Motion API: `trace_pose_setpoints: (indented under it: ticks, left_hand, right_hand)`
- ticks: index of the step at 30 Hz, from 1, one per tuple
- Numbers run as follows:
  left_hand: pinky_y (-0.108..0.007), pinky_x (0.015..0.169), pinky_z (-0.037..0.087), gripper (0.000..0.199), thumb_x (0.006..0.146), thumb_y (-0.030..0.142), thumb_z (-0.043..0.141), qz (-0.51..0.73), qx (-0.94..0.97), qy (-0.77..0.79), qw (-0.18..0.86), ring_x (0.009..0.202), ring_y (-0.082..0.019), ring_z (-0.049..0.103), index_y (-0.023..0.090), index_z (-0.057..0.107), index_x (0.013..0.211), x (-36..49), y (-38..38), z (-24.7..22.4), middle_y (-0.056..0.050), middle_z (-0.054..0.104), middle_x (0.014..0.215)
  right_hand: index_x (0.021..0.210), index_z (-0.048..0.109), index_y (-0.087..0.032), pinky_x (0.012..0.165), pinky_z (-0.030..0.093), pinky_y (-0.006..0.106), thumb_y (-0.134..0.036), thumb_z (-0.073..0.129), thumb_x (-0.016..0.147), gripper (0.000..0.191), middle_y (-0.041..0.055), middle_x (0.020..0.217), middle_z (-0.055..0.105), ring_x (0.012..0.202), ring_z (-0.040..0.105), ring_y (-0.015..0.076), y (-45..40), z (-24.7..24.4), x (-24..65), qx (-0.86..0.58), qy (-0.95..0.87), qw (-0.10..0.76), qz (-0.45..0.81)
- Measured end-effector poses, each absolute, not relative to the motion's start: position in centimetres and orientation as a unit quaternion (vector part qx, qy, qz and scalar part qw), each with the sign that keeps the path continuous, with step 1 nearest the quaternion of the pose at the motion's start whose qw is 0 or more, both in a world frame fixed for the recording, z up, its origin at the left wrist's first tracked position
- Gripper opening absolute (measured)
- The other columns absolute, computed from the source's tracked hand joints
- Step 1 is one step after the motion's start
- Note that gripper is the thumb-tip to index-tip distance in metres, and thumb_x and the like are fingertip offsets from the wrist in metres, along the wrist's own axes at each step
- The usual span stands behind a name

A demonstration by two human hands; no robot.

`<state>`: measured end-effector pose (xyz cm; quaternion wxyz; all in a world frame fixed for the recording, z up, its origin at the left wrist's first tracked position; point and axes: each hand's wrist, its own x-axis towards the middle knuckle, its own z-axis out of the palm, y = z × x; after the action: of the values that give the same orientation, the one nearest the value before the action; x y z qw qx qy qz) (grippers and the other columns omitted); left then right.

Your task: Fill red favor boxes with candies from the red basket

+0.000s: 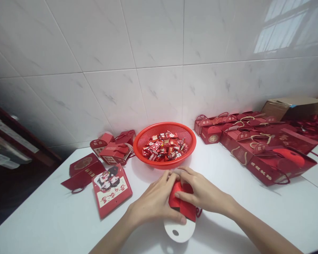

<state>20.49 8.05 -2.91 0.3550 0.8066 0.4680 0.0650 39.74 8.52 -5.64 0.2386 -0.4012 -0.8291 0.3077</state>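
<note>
Between my two hands, close to the table's front, is a small red gift box (187,209). A rounded white flap (179,233) with an oval hole hangs open toward me. My left hand (157,199) grips the box's left side, its thumb lying near the white flap. On the right side my right hand (202,192) holds the box, with the thumb bent over the red top flaps. A bit of red cord shows at the box's right. Just beyond my fingers stands a red plastic basket (164,163) of wrapped candies (165,144).
Left of the basket are several red boxes (113,151) and a flat printed box (112,190) with cartoon figures. Rows of red gift boxes (267,165) with cord handles fill the right side. A brown carton (278,107) stands behind them against the tiled wall (159,88).
</note>
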Motion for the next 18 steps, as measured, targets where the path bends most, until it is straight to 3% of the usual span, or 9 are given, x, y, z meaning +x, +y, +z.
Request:
trace_pose_setpoints:
  ticks: [3, 7, 9, 13, 18]
  left_hand:
    - [-0.041, 0.093, 0.048, 0.077, 0.058, 0.040, 0.086, 0.073, 0.809, 0.454, 0.365, 0.115, -0.031, 0.054, 0.027, 0.052, 0.126, 20.3, 8.0, -2.9, -0.008, 0.050, 0.129]
    - [-0.040, 0.093, 0.048, 0.070, 0.060, 0.042, 0.084, 0.084, 0.815, 0.437, 0.371, 0.116, -0.033, 0.054, 0.029, 0.058, 0.123, 20.2, 8.0, -3.1, -0.008, 0.050, 0.131]
    - [-0.041, 0.094, 0.047, 0.069, 0.060, 0.044, 0.084, 0.086, 0.817, 0.437, 0.365, 0.117, -0.033, 0.053, 0.028, 0.058, 0.122, 20.2, 8.0, -3.3, -0.008, 0.050, 0.130]
    - [-0.039, 0.091, 0.047, 0.076, 0.057, 0.044, 0.085, 0.081, 0.812, 0.462, 0.346, 0.112, -0.032, 0.054, 0.026, 0.052, 0.123, 20.0, 8.1, -3.4, -0.007, 0.053, 0.122]
    - [-0.034, 0.088, 0.047, 0.068, 0.059, 0.049, 0.085, 0.094, 0.801, 0.434, 0.403, 0.105, -0.027, 0.055, 0.024, 0.051, 0.112, 19.0, 8.6, -3.1, -0.004, 0.056, 0.115]
  right_hand:
    - [0.131, 0.057, -0.022, 0.098, 0.050, 0.039, -0.027, 0.063, 0.088, 0.044, 0.0109, 0.132, 0.060, 0.114, 0.061, 0.0248, 8.5, -5.4, 40.1, -0.383, -0.831, 0.249, 0.318]
    - [0.111, 0.068, -0.022, 0.096, 0.051, 0.039, -0.028, 0.056, 0.093, 0.023, 0.0095, 0.129, 0.064, 0.114, 0.062, 0.0258, 8.6, -4.4, 40.9, -0.370, -0.842, 0.228, 0.318]
    - [0.110, 0.069, -0.023, 0.095, 0.051, 0.039, -0.030, 0.055, 0.093, 0.023, 0.0082, 0.128, 0.066, 0.113, 0.063, 0.0258, 8.6, -3.8, 41.5, -0.366, -0.849, 0.212, 0.316]
    - [0.123, 0.064, -0.024, 0.094, 0.051, 0.040, -0.032, 0.061, 0.089, 0.036, 0.0079, 0.126, 0.068, 0.110, 0.064, 0.0266, 8.6, -3.1, 43.1, -0.394, -0.849, 0.178, 0.304]
    - [0.137, 0.056, -0.023, 0.095, 0.051, 0.039, -0.035, 0.073, 0.080, 0.061, 0.0091, 0.132, 0.065, 0.111, 0.063, 0.0271, 8.9, -3.8, 45.3, -0.412, -0.828, 0.128, 0.359]
